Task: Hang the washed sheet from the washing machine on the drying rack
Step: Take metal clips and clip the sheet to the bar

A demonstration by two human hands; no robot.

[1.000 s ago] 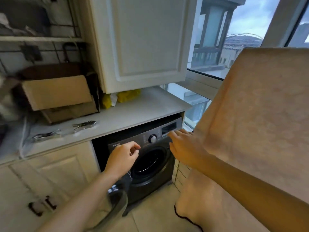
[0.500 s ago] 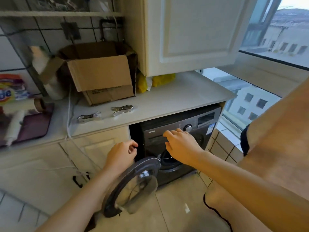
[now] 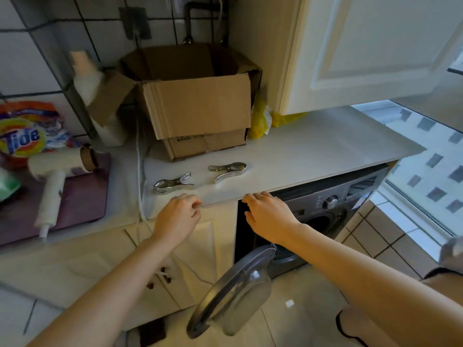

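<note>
A crinkled orange-and-yellow plastic detergent bag (image 3: 23, 132) and a cream matte hair dryer (image 3: 53, 176) lying on a dull purple mat (image 3: 82, 199) occupy the far left of a smooth white stone countertop (image 3: 313, 151). Further along stand an open brown corrugated cardboard box (image 3: 200, 106) and, in front of it, two shiny curved metal clothes pegs (image 3: 226, 170). At the counter's front edge hovers the person's left hand (image 3: 176, 216), fingers loosely curled and holding nothing. The right hand (image 3: 269, 217) reaches beside it, flatter and partly spread, likewise empty, above the mouth of the dark grey front-loading washing machine (image 3: 333, 206). Its round glass-and-plastic door (image 3: 235, 291) hangs swung open toward the glossy tiled floor. The washed sheet cannot be seen; it is presumably in the dark drum, hidden behind the right arm. The work appears to be at its opening step, with the machine opened and nothing taken out. The next move likely calls for bending lower, reaching both hands into the drum and gathering the damp fabric. At far right, a sliver of peach cloth with dark trim (image 3: 355, 326) edges the frame.
</note>
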